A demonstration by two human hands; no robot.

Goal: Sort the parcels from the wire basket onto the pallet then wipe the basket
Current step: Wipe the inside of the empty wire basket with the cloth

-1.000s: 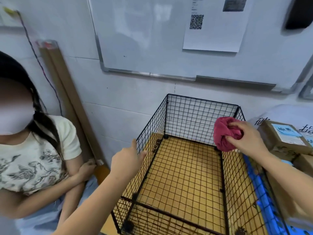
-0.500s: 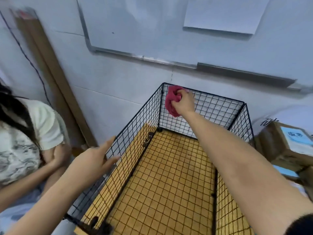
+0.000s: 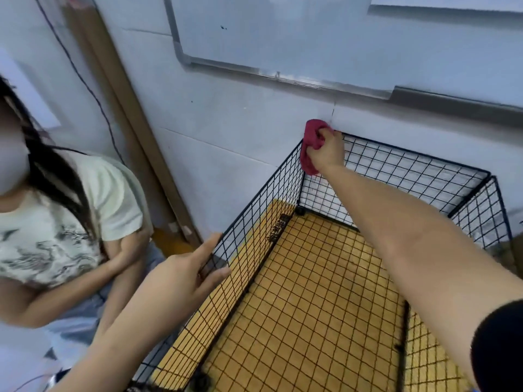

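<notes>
a person's right hand (image 3: 328, 150) clutches a soft red cloth (image 3: 309, 157) against the far left corner of the wire basket (image 3: 263, 222). the left hand (image 3: 181, 278), fingers straight, steadies the rim, likely the firmest hold on the light, springy mesh.

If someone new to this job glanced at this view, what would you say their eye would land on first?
Most striking is the red cloth, bunched in the right hand and held against the far left top corner of the black wire basket, by the pale wall. Next come the left hand, fingers straight on the basket's left rim, and the seated person at far left.
</notes>
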